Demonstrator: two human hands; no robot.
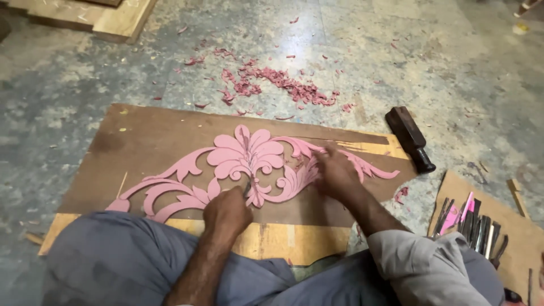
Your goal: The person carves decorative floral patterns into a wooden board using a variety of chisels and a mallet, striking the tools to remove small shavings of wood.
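From the head camera, one pink carved floral scrollwork panel [249, 164] lies flat on a brown board [141, 141], which rests on a pale wooden plank [283, 241] on the mottled concrete floor [68, 85]. The panel's long axis runs left to right across the view, its central flower pointing away from the person and its thin tail tips pointing to either side. The left hand [226, 212] is closed in a fist around a slim carving chisel [247, 188], whose tip points away from the person and touches the carving just below the flower. The right hand [335, 173] lies flat on the right scroll, fingers spread and pressing down, gripping nothing. One dark wooden mallet [409, 137] lies on the floor right of the board, its handle pointing toward the person. A row of dark-handled chisels [473, 226], too closely packed to count, lies on a cardboard sheet [521, 238] at the right. Pink shavings [277, 82] lie scattered beyond the board.
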